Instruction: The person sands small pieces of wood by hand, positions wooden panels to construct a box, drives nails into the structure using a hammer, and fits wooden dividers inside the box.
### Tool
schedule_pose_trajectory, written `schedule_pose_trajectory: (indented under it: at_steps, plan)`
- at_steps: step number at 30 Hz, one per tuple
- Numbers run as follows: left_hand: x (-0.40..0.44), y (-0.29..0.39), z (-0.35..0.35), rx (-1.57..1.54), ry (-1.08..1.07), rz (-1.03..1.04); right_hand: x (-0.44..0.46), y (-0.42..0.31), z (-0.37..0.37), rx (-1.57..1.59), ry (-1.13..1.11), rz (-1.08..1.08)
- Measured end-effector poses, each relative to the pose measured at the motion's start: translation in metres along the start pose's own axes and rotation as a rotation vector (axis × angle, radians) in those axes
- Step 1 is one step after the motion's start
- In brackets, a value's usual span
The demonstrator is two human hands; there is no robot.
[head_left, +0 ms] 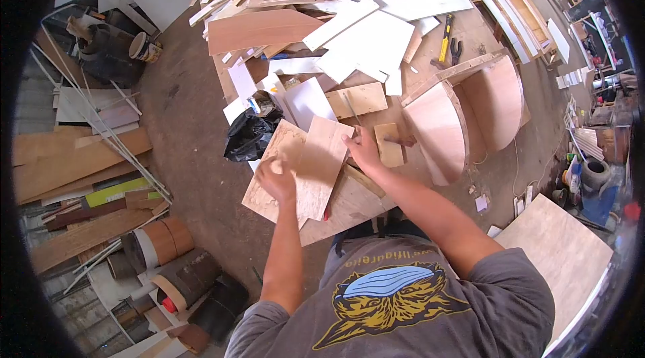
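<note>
Two thin wooden boards overlap at the near edge of the workbench. The right one, a smooth plywood board (326, 149), has its upper right edge held by my right hand (364, 151), thumb and fingers closed on it. Over the left board (274, 144), whose face looks blotchy and rough, my left hand (277, 180) rests with curled fingers. Something pale seems to be at those fingertips, but I cannot make it out. A black plastic bag (250, 135) lies beside the left board. To the right of my right hand sits a small wooden block (390, 145).
A hammer (445, 41) and pliers (456, 51) lie at the back right of the bench. A curved wooden form (440, 126) stands on the right. White board offcuts (369, 42) pile up behind. Planks (80, 160) and rolled sheets (164, 244) cover the floor at left.
</note>
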State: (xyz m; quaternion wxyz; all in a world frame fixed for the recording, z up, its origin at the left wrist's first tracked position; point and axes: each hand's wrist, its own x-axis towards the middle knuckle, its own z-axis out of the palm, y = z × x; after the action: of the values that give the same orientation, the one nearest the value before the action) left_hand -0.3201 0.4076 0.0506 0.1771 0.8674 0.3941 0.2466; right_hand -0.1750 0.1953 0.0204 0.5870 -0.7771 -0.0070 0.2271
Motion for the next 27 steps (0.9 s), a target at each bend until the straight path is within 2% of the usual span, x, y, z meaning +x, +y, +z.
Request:
schedule_pose_trajectory:
  at_steps: [2,3,6,8,11,14,17,22,23,25,27]
  plan:
    - [0.011,-0.033,0.004,0.209,0.134,0.002,0.006,-0.014,0.014,0.218,-0.049,0.258]
    - [0.015,-0.048,0.007,0.228,0.078,-0.055,0.013,-0.006,0.017,0.241,-0.063,0.358]
    - [0.022,-0.071,0.009,0.292,-0.103,-0.185,0.021,-0.011,0.01,0.296,-0.022,0.446]
    - [0.026,-0.072,0.003,0.346,-0.241,-0.213,0.034,0.006,0.0,0.263,0.106,0.364]
    - [0.024,-0.081,-0.004,0.362,-0.324,-0.146,0.057,0.033,-0.026,0.184,0.293,0.276]
    - [0.015,-0.095,-0.01,0.272,-0.29,-0.195,0.093,0.066,-0.056,0.083,0.409,0.201]
    - [0.009,-0.057,-0.054,0.343,-0.154,-0.144,0.11,0.062,-0.076,0.075,0.481,0.223]
    - [0.018,-0.027,-0.126,0.272,0.099,-0.328,0.099,0.015,-0.086,0.343,0.427,0.236]
    - [0.02,-0.021,-0.139,0.269,0.151,-0.372,0.095,0.013,-0.079,0.289,0.502,0.225]
    - [0.018,-0.015,-0.152,0.235,0.321,-0.379,0.081,0.014,-0.065,0.052,0.515,-0.079]
    - [0.011,-0.001,-0.164,0.077,0.328,-0.467,0.048,0.004,-0.054,-0.069,0.349,-0.215]
